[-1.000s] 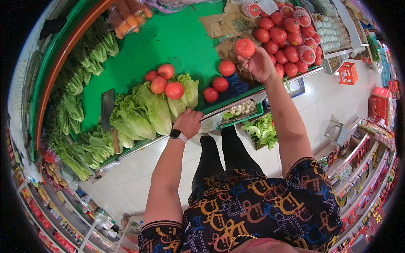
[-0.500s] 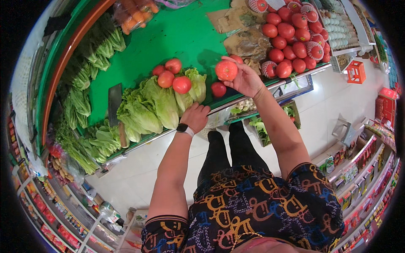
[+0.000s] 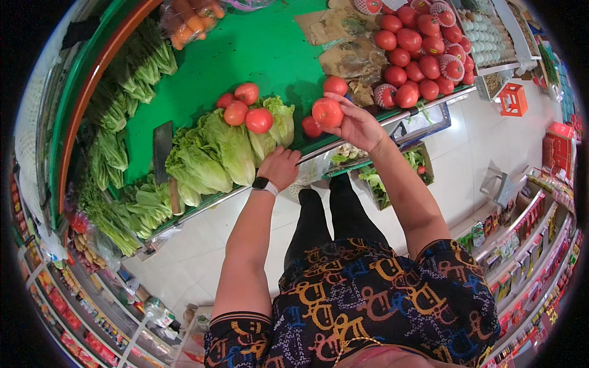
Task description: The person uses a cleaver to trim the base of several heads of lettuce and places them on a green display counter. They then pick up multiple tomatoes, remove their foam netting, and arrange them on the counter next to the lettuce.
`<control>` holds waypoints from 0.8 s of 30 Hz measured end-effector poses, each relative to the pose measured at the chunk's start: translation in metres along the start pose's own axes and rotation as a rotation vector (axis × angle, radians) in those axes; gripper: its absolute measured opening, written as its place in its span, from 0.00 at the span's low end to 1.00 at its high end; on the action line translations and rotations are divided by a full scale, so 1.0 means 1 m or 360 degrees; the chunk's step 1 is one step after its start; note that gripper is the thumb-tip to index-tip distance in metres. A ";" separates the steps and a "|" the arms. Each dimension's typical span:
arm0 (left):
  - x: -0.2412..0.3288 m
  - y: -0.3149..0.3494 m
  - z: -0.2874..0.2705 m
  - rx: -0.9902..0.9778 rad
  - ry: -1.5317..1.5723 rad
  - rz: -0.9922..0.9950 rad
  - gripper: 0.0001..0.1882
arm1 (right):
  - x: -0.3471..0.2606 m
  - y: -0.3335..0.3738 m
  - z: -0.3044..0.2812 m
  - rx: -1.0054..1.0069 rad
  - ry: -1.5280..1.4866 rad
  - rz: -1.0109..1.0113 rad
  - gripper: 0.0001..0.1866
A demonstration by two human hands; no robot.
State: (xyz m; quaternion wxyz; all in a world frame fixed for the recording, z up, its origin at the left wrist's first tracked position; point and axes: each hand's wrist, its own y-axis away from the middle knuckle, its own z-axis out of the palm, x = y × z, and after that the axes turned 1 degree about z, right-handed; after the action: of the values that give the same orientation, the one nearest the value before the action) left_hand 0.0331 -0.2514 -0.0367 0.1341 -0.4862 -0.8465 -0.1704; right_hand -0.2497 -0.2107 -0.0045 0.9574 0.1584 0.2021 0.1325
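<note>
My right hand [image 3: 362, 127] holds a ripe tomato [image 3: 327, 113] above the front of the green counter, its thumb and fingers closed around one side. Two loose tomatoes lie by it: one tomato [image 3: 335, 86] just beyond, another [image 3: 311, 126] partly hidden at its left. My left hand [image 3: 279, 168] is curled over the metal rail [image 3: 325, 149] along the counter's front edge, against the lettuce [image 3: 232, 152]; a watch is on that wrist. A small group of tomatoes [image 3: 235, 113] rests at the far side of the lettuce heads.
A large pile of tomatoes [image 3: 423, 55], some in foam nets, fills the back right beside brown paper. A cleaver [image 3: 162, 152] lies left of the lettuce. Leafy greens [image 3: 110, 141] line the counter's left side, with bagged carrots [image 3: 190, 24] behind. Egg trays [image 3: 485, 40] stand far right.
The tomato in my right hand has turned a little, and the loose tomato behind it shows more fully. My left hand stays at the rail. The whole view has shifted slightly.
</note>
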 end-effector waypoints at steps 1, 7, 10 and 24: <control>0.001 -0.002 -0.001 -0.0016 -0.0010 -0.0001 0.11 | 0.002 0.007 -0.001 0.0033 0.0017 -0.0010 0.27; -0.002 0.002 0.006 -0.0049 -0.0044 -0.0042 0.12 | -0.045 0.041 -0.021 0.0593 0.0219 -0.0577 0.20; 0.000 -0.001 0.001 -0.0124 -0.0018 -0.0052 0.14 | -0.060 0.031 -0.034 0.0942 0.0763 -0.0671 0.23; -0.003 0.003 0.004 -0.0026 -0.0007 -0.0026 0.14 | -0.027 -0.023 -0.047 0.0167 0.3642 -0.0131 0.21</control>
State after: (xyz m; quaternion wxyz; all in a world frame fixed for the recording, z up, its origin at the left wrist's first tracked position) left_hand 0.0365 -0.2507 -0.0406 0.1270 -0.4809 -0.8492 -0.1773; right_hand -0.2893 -0.2291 -0.0441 0.2083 -0.0221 0.9648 0.1589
